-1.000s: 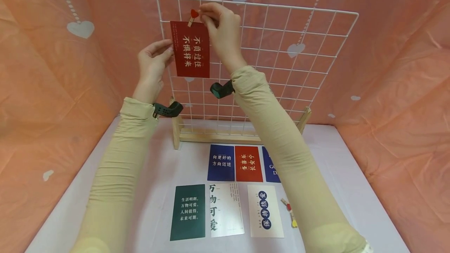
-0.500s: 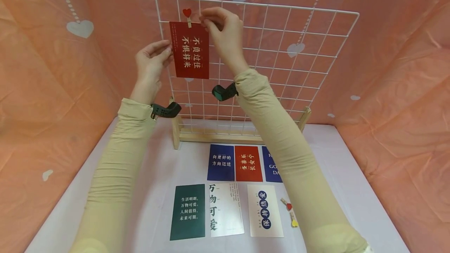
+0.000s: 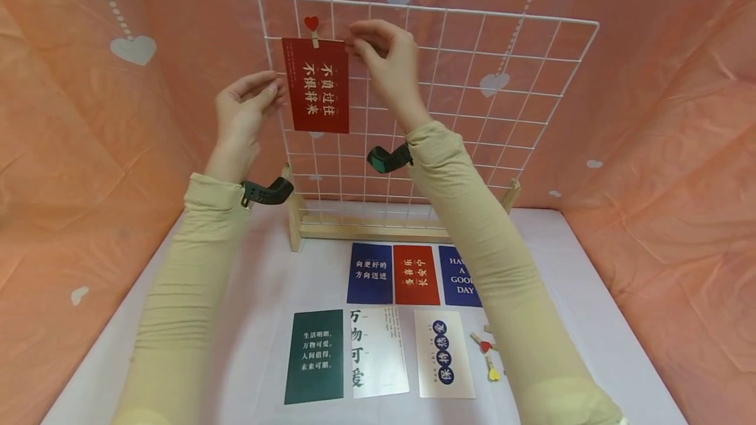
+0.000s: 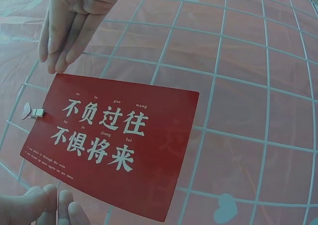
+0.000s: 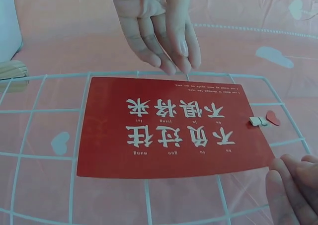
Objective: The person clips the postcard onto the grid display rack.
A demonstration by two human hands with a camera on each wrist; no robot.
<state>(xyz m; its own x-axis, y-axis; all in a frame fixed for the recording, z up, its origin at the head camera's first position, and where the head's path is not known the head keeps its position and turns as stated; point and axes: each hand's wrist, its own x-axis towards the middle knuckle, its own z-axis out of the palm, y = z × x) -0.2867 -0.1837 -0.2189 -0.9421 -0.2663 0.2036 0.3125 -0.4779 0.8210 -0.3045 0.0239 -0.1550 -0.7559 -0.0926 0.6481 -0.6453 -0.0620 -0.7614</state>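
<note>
Red card (image 3: 317, 86) hangs, apparently unaided: left of it, the left hand (image 3: 243, 102) has backed off its edge, fingers loosely bent; by its upper right corner, the right hand (image 3: 391, 61), relaxed, has shifted outward, contact uncertain. On its top edge, a heart clip (image 3: 312, 23) seems to fix it to the wire grid (image 3: 464, 86) behind, so this hanging looks nearly done.

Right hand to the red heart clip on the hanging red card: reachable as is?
Likely yes: the right hand is near the upper right corner of the red card, and no view shows anything between that hand and the red heart clip.
</note>
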